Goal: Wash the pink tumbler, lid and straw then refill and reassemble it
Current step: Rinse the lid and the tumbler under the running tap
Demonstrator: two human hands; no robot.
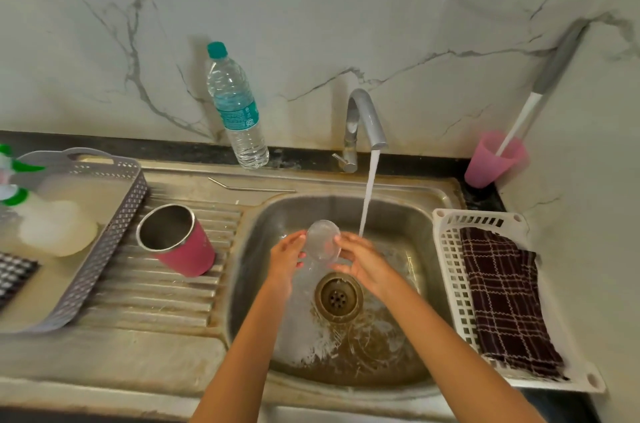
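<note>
**Operator:** I'm holding the lid (322, 240) between both hands at the centre of the frame, over the sink (408, 211). The stream (367, 194) from the tap (367, 118) lands just right of it, near my right hand (363, 258).

**Spotter:** Then shift it right, into the water. Turn it so both faces and the rim get rinsed. How are the fingers?

**Operator:** My left hand (285, 254) pinches the left edge, and my right fingers (343, 239) curl round the right edge. Both forearms reach up from the bottom of the frame, with the wrists low over the drain (337, 298). The lid is blurred, so I can't tell whether soap remains.

**Spotter:** And the tumbler and straw?

**Operator:** The pink tumbler (180, 242) stands on the drainboard (156, 298), centre left. The straw (251, 186) lies along the sink's back ledge.
</note>
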